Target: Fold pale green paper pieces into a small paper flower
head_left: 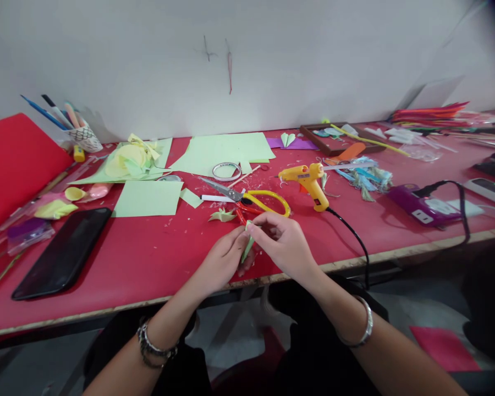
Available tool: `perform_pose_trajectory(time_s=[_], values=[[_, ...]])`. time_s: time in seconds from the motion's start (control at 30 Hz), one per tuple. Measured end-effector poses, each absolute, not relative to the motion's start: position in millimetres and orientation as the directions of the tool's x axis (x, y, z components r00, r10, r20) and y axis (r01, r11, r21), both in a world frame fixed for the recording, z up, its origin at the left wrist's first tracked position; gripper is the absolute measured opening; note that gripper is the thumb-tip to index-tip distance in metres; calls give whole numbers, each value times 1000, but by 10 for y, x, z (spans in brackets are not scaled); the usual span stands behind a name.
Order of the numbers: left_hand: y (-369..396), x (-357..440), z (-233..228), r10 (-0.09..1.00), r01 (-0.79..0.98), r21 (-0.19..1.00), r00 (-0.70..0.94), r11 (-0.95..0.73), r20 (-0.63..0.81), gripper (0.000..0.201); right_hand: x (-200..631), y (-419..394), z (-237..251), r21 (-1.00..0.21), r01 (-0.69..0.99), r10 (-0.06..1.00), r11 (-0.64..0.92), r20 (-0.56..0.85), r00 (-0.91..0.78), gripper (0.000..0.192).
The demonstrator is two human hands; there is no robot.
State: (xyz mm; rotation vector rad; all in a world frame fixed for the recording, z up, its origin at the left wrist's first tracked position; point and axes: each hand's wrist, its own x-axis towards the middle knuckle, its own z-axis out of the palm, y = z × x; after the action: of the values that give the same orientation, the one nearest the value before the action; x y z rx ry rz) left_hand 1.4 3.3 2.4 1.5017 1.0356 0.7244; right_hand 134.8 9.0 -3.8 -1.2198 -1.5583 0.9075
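Between my hands, at the front edge of the red table, is a small folded piece of pale green paper (248,248). My left hand (226,257) is closed on its lower part, and the fingers behind it are partly hidden. With thumb and forefinger, my right hand (281,240) pinches the top of the same piece. Just beyond my hands lie scissors (268,201) with yellow and red handles, their blades pointing left. A small cut-paper shape (222,215) rests beside them. Behind my right hand stands a yellow glue gun (309,182), its black cord running off the table edge.
A black phone (64,253) lies at the left, near green paper sheets (147,198) and a pile of yellow paper pieces (134,159). A tape roll (226,171) sits mid-table. At the right are a purple extension socket (424,206) and blue tassels (365,175). A pen cup (85,136) stands back left.
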Motion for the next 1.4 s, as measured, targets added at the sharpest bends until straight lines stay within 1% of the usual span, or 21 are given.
perform_pose_trajectory(time_s=[0.17, 0.23, 0.3, 0.33, 0.37, 0.43, 0.47, 0.53, 0.6, 0.67, 0.8, 0.9, 1.0, 1.1, 1.2, 1.3, 1.4], values=[[23, 20, 1, 898, 201, 980, 430, 9, -96, 31, 1368, 111, -66, -922, 302, 970, 242, 232, -69, 17], [19, 24, -21, 898, 179, 984, 430, 13, -91, 28, 1374, 123, -60, -935, 273, 974, 228, 223, -50, 18], [23, 10, -36, 897, 183, 983, 437, -16, -67, 25, 1380, 133, -46, -953, 220, 977, 211, 209, -33, 18], [31, -10, -38, 900, 207, 977, 435, -55, -41, 30, 1384, 137, -38, -962, 187, 980, 200, 198, -27, 18], [45, -40, -36, 908, 245, 963, 419, -115, 2, 39, 1387, 140, -29, -970, 156, 983, 186, 185, -18, 18], [88, -127, -22, 931, 363, 897, 344, -254, 124, 56, 1394, 145, -14, -982, 106, 987, 158, 160, 9, 18], [115, -178, -12, 939, 432, 847, 280, -310, 201, 59, 1398, 148, -10, -985, 88, 988, 147, 149, 25, 18], [172, -275, 10, 942, 535, 776, 169, -334, 289, 53, 1405, 153, -9, -989, 60, 989, 137, 140, 51, 19], [213, -337, 30, 943, 507, 803, 66, -314, 327, 45, 1410, 160, -16, -990, 36, 988, 138, 140, 63, 20], [224, -355, 48, 947, 444, 846, 19, -295, 320, 42, 1415, 166, -19, -990, 20, 989, 136, 137, 61, 20], [188, -324, 91, 973, 365, 902, 98, -231, 209, 44, 1429, 170, 1, -991, 12, 988, 133, 134, 81, 18], [174, -321, 122, 981, 345, 920, 116, -187, 156, 46, 1444, 170, 9, -993, -19, 988, 115, 112, 106, 18], [195, -336, 116, 981, 317, 930, 123, -185, 153, 47, 1446, 175, -15, -987, -134, 993, 88, 75, 95, 18], [221, -335, 73, 968, 292, 926, 144, -240, 206, 47, 1428, 185, -45, -956, -289, 996, 45, 22, 81, 18], [217, -314, 40, 958, 322, 905, 151, -279, 242, 38, 1404, 196, -51, -920, -392, 998, -5, -30, 59, 19], [193, -297, 47, 968, 347, 906, 147, -243, 204, 25, 1392, 205, -42, -894, -446, 998, -32, -55, 39, 20], [182, -301, 66, 976, 356, 910, 118, -212, 182, 21, 1394, 209, -41, -869, -493, 997, -54, -74, 21, 19]])
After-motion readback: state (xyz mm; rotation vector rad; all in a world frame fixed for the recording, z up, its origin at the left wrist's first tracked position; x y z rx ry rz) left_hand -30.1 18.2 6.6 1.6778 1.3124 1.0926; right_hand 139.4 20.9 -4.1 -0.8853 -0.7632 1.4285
